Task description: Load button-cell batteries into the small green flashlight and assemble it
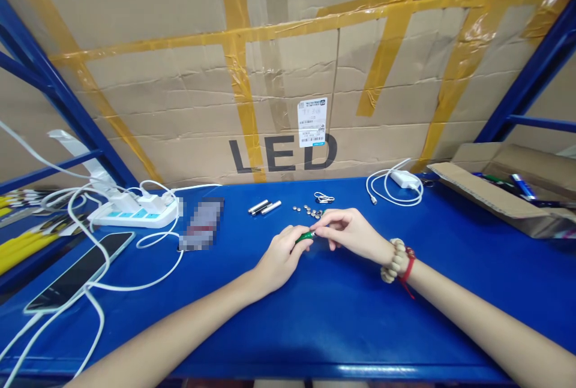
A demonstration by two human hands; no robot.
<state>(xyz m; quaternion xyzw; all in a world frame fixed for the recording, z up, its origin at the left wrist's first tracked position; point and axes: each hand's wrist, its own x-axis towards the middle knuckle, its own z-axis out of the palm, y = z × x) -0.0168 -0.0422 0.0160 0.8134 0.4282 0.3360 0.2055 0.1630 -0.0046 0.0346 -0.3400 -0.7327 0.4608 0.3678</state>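
My left hand (279, 261) is wrapped round a slim green metal tube (306, 236), which looks like a mini flashlight. Thumb and fingers of my right hand (348, 233) pinch at its silvery right end; whether a separate small part sits between them is hidden. Just beyond my fingers lie several small round silver pieces, like button cells (308, 208). A few short silver and black tubes (264, 207) rest together farther left. Behind the round pieces is a small looped white cord (324, 197).
A phone (81, 271), white cables and a power strip (135, 214) occupy the left side, with a pixelated item (202, 224) beside them. A white charger (405, 180) lies at back right, near an open cardboard box (486, 196) of coloured tubes. A large taped carton (180, 106) walls the back.
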